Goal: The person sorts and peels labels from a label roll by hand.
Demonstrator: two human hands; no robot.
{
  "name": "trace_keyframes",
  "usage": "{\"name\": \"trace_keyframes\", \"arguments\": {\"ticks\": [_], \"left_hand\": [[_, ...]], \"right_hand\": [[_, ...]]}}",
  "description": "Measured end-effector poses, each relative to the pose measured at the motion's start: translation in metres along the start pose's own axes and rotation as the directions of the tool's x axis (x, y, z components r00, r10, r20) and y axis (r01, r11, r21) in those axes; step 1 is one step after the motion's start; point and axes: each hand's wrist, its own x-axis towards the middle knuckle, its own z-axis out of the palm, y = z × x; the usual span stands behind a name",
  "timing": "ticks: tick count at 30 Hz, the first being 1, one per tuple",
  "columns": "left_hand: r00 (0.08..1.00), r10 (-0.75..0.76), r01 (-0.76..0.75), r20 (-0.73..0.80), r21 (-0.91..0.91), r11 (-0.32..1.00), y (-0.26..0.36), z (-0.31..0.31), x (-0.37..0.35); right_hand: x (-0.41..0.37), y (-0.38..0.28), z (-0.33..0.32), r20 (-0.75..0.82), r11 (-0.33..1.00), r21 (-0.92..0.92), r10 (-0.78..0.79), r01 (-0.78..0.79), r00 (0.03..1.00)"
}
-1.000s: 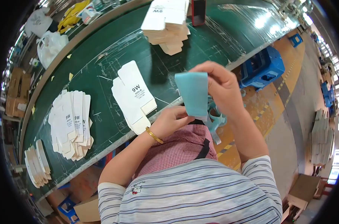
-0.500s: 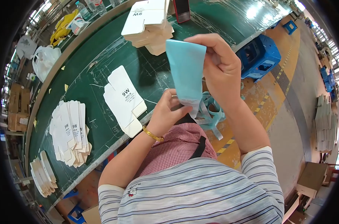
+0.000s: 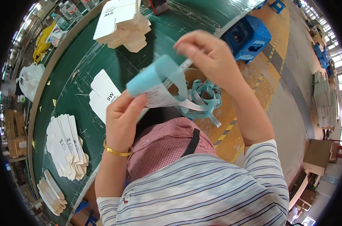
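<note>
My left hand (image 3: 124, 113) pinches the end of a light blue sheet (image 3: 146, 77) with a printed white part, which bends into a loop over the table edge. My right hand (image 3: 208, 52), smeared by motion, is closed at the upper right of the sheet, beside a thin pale strip (image 3: 186, 64). What its fingertips hold is blurred. Curled blue strips (image 3: 206, 94) hang beyond the sheet. A flat white box marked 9W (image 3: 105, 94) lies on the table, partly behind my left hand.
The green table (image 3: 84, 67) bears a stack of white boxes (image 3: 120, 19), fanned flat boxes (image 3: 65, 147), and a smaller pile (image 3: 52, 192) near its lower end. A blue stool (image 3: 248, 39) stands at the right, with bottles (image 3: 69, 10) at the upper left.
The sheet has turned from hanging upright to a sideways loop. My left hand has moved left and my right hand slightly left. The view has shifted, too.
</note>
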Motion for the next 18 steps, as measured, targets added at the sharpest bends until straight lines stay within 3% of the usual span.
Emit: {"name": "trace_keyframes", "arguments": {"ticks": [1,3,6,8,11,12,16,18], "left_hand": [[1.0,0.02,-0.019,0.015,-0.071,0.997,0.003,0.0,-0.001],[0.997,0.062,-0.053,0.037,-0.211,0.976,0.007,-0.001,-0.005],[0.994,0.11,-0.106,0.005,-0.21,0.972,0.007,-0.005,-0.007],[0.99,0.116,-0.122,-0.08,-0.082,0.989,0.002,-0.011,-0.006],[0.981,0.145,-0.166,-0.131,-0.162,0.973,0.007,-0.003,-0.006],[0.982,0.144,-0.164,-0.121,-0.178,0.97,0.007,-0.004,-0.006],[0.984,0.162,-0.175,-0.076,-0.231,0.957,0.007,-0.005,-0.009],[0.96,0.234,-0.267,-0.155,-0.242,0.933,0.018,-0.014,-0.008]], "right_hand": [[-0.006,-0.006,0.002,0.157,0.978,0.175,0.086,-0.114,0.984],[-0.014,-0.013,0.011,0.304,0.969,0.178,0.112,-0.171,0.946],[-0.02,-0.013,0.024,0.42,0.928,0.279,0.115,-0.249,0.9],[-0.022,-0.015,0.027,0.472,0.888,0.346,0.115,-0.303,0.874],[-0.027,-0.01,0.045,0.378,0.9,0.403,0.001,-0.165,0.926],[-0.027,-0.011,0.049,0.34,0.953,0.3,-0.057,-0.051,0.939],[-0.019,-0.022,0.043,0.421,0.937,0.284,0.067,-0.202,0.904],[-0.022,-0.022,0.043,0.424,0.898,0.392,0.017,-0.2,0.906]]}}
